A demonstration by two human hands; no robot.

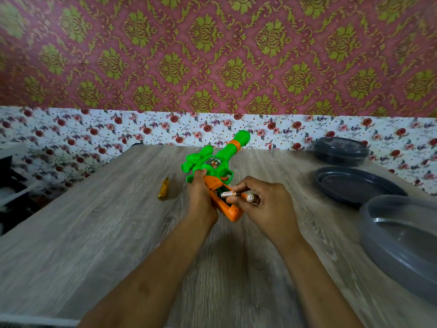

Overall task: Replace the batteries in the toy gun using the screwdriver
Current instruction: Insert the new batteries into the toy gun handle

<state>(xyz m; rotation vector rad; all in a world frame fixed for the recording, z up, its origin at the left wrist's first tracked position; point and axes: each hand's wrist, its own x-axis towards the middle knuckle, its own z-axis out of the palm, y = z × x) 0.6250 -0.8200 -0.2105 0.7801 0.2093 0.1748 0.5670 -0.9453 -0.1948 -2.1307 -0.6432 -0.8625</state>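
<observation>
At the middle of the wooden table (pixel 94 233), the toy gun (pixel 212 166) lies gripped by the left hand (pixel 201 197); the right hand (pixel 262 204) pinches a battery (pixel 229 194) over the open grip compartment; seating it squarely, terminals matched, matters most; the screwdriver (pixel 163 189) rests just beside.

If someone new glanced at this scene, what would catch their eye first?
The bright green and orange toy gun at the table's centre stands out, gripped by the left hand. The right hand holds a battery at its open orange handle, another in its palm. A yellow screwdriver lies just left.
</observation>
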